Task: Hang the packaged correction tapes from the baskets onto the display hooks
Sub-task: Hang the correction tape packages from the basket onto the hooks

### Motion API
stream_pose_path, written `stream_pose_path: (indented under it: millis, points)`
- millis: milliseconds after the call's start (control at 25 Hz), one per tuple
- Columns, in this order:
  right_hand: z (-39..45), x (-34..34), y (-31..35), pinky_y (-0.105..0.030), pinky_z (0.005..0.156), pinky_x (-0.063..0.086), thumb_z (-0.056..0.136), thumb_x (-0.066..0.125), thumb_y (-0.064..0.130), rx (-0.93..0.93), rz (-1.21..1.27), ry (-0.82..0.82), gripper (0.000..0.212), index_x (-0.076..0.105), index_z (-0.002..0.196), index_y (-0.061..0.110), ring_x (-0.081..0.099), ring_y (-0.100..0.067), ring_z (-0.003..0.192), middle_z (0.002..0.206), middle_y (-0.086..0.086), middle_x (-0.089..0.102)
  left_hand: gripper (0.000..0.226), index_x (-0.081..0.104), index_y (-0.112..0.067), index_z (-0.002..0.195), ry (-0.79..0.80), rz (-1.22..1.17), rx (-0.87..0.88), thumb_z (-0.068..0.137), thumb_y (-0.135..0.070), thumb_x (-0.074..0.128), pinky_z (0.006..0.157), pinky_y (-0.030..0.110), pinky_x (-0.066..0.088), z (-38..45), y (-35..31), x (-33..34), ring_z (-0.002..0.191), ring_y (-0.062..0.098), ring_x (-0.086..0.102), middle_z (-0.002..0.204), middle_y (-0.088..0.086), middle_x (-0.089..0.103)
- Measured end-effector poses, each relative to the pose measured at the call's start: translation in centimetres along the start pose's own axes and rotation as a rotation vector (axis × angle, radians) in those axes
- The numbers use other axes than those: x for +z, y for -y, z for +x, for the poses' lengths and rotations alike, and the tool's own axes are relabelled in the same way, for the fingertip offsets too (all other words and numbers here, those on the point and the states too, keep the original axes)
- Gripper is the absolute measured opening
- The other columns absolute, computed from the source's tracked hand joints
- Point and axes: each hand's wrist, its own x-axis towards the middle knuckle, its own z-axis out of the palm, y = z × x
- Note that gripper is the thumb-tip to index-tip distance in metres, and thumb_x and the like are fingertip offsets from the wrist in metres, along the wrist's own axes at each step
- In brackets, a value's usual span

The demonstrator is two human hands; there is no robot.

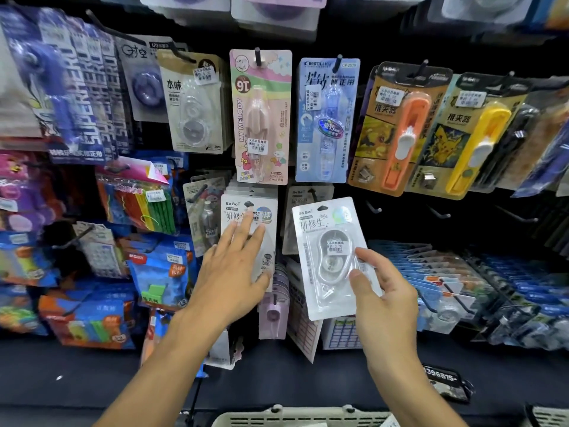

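The right hand (381, 291) pinches a white packet of correction tape (329, 257) by its lower right edge, thumb in front, holding it tilted in the air at about five o'clock from the blue packet (328, 118); the left hand (234, 266), fingers straight and released, rests flat on the row of matching packets (246, 217) already on a hook (248, 204), at nine o'clock from the held one. The risk, as I judge it, is that the small punched hole misses the hook tip, since the packet is gripped far from its top and could swing or slip; the card reads "BoBo" and carries a price sticker, the pink packet (261, 118) at twelve o'clock from the left hand reads "MY MELODY", and a basket (277, 419) sits at six o'clock.
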Motion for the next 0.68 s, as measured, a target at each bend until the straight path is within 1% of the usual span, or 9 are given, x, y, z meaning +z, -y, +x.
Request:
stream_pose_path:
  millis: [120, 200, 280, 320, 400, 440, 560, 640, 680]
  points:
    - [0.7, 0.7, -0.3, -0.035, 0.067, 0.058, 0.097, 0.06, 0.016, -0.002, -0.103, 0.033, 0.038, 0.065, 0.103, 0.053, 0.061, -0.021, 0.074, 0.092, 0.009, 0.07, 0.09, -0.008, -0.031, 0.163, -0.004, -0.01, 0.007, 0.099, -0.046, 0.053, 0.124, 0.053, 0.021, 0.1, 0.0, 0.6, 0.157, 0.015, -0.021, 0.162, -0.017, -0.036]
    - [1.7, 1.9, -0.3, -0.042, 0.079, 0.058, 0.094, 0.058, 0.005, 0.104, -0.089, 0.155, 0.051, 0.059, 0.113, 0.052, 0.063, -0.013, 0.078, 0.105, 0.021, 0.069, 0.091, -0.009, -0.029, 0.163, -0.004, -0.022, 0.02, 0.099, -0.044, 0.054, 0.124, 0.052, 0.021, -0.2, -0.2, 0.9, 0.157, 0.017, -0.021, 0.164, -0.015, -0.033]
    - [2.5, 2.7, -0.4, -0.039, 0.074, 0.054, 0.091, 0.057, -0.007, 0.266, 0.019, 0.303, 0.064, 0.051, 0.13, 0.043, 0.07, -0.015, 0.088, 0.097, 0.023, 0.069, 0.091, -0.009, -0.026, 0.163, -0.017, -0.028, 0.028, 0.099, -0.042, 0.053, 0.125, 0.051, 0.018, -0.9, -0.5, 1.0, 0.158, 0.019, -0.018, 0.168, -0.011, -0.027]
    - [2.8, 2.6, -1.1, -0.035, 0.073, 0.052, 0.091, 0.057, -0.008, 0.319, 0.026, 0.338, 0.062, 0.051, 0.135, 0.035, 0.067, -0.017, 0.102, 0.102, 0.02, 0.069, 0.091, -0.009, -0.025, 0.163, -0.032, -0.034, 0.027, 0.099, -0.04, 0.054, 0.126, 0.05, 0.016, -1.6, -0.7, 1.2, 0.158, 0.02, -0.015, 0.17, -0.008, -0.024]
    - [1.8, 1.4, -3.9, -0.026, 0.069, 0.052, 0.093, 0.057, -0.006, 0.394, -0.03, 0.355, 0.047, 0.056, 0.132, 0.021, 0.066, -0.02, 0.101, 0.121, 0.001, 0.067, 0.091, -0.004, -0.024, 0.164, -0.058, -0.068, -0.01, 0.097, -0.036, 0.057, 0.126, 0.049, 0.013, -3.4, -1.5, 2.4, 0.159, 0.023, -0.008, 0.172, -0.003, -0.015]
    - [0.3, 0.5, -5.8, -0.023, 0.063, 0.052, 0.094, 0.057, -0.004, 0.447, -0.036, 0.36, 0.037, 0.06, 0.124, 0.017, 0.066, -0.021, 0.093, 0.118, -0.011, 0.07, 0.09, 0.002, -0.022, 0.165, -0.035, -0.115, -0.05, 0.096, -0.035, 0.059, 0.125, 0.049, 0.017, -4.3, -2.0, 3.3, 0.159, 0.025, 0.0, 0.173, 0.0, -0.007]
    - [-8.1, -2.7, -14.5, -0.023, 0.056, 0.051, 0.094, 0.06, 0.0, 0.67, -0.217, 0.411, 0.018, 0.065, 0.107, 0.012, 0.066, -0.02, 0.07, 0.1, -0.013, 0.074, 0.071, 0.035, -0.017, 0.156, 0.252, -0.197, -0.078, 0.094, -0.033, 0.064, 0.116, 0.047, 0.036, -8.2, -2.6, 8.0, 0.146, 0.034, 0.036, 0.161, 0.011, 0.036]
    - [-14.0, -4.1, -19.9, -0.027, 0.074, 0.051, 0.093, 0.066, 0.013, 0.686, -0.508, 0.641, 0.02, 0.064, 0.114, 0.015, 0.066, -0.019, 0.09, 0.117, -0.005, 0.07, 0.057, 0.051, -0.017, 0.146, 0.515, -0.183, -0.066, 0.093, -0.03, 0.066, 0.109, 0.044, 0.043, -11.2, -1.4, 11.3, 0.134, 0.034, 0.051, 0.147, 0.011, 0.055]
    - [-16.3, -4.4, -21.7, -0.028, 0.083, 0.049, 0.091, 0.071, 0.025, 0.683, -0.603, 0.802, 0.035, 0.06, 0.123, 0.018, 0.064, -0.019, 0.104, 0.126, 0.001, 0.064, 0.048, 0.059, -0.019, 0.139, 0.609, -0.164, -0.093, 0.092, -0.028, 0.066, 0.106, 0.043, 0.046, -12.7, -0.6, 12.7, 0.129, 0.033, 0.057, 0.14, 0.01, 0.062]
